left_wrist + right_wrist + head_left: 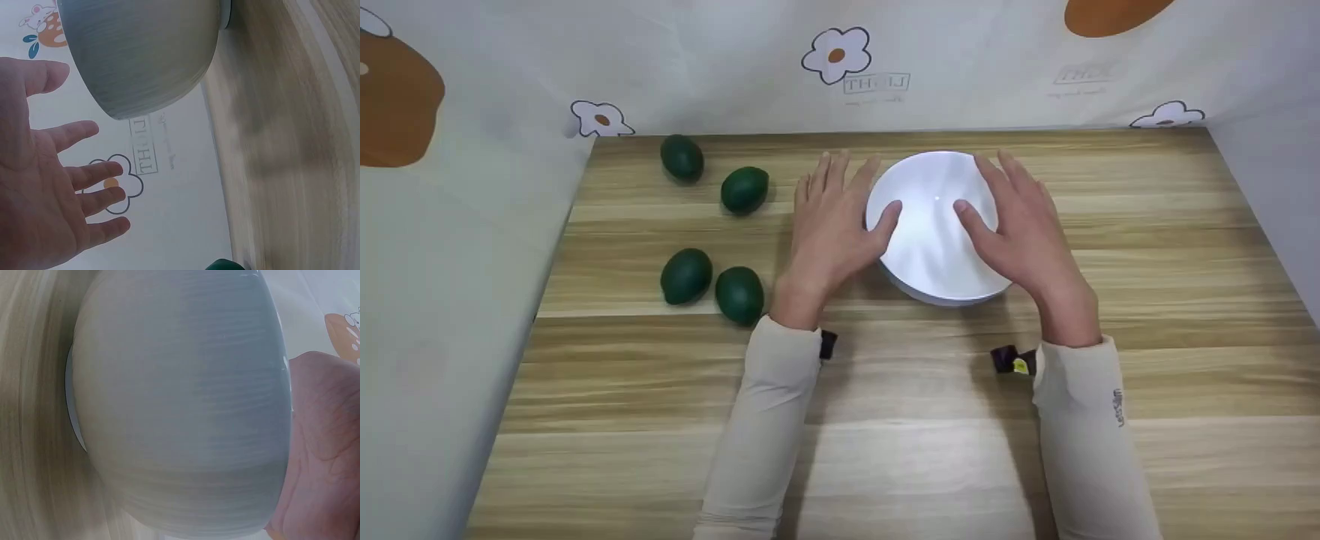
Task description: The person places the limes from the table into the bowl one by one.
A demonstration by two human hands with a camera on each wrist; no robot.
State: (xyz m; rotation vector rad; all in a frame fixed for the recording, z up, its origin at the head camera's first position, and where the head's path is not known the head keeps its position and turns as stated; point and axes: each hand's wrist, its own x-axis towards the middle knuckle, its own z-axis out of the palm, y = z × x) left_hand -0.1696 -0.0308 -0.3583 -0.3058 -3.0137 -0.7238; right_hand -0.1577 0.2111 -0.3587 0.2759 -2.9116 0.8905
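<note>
A round white bowl (pixel 937 240) stands upright on the wooden table, between the two hands. My left hand (pixel 836 217) is at the bowl's left side, fingers straight and spread, its thumb reaching over the rim. In the left wrist view, a gap shows between the left hand (pixel 50 185) and the bowl (pixel 140 56). My right hand (pixel 1024 232) lies over the bowl's right rim with fingers extended and thumb above the inside. The right wrist view has the bowl's outer wall (pixel 185 399) in front of the right palm (pixel 326 444), hiding the fingers.
Left of the bowl, several dark green, egg-shaped fruits lie on the table (pixel 622 375): a pair at the back, including one fruit (pixel 745 190), and a pair nearer, including another fruit (pixel 687 276). A pale patterned sheet (pixel 720 67) rises behind the table's back edge.
</note>
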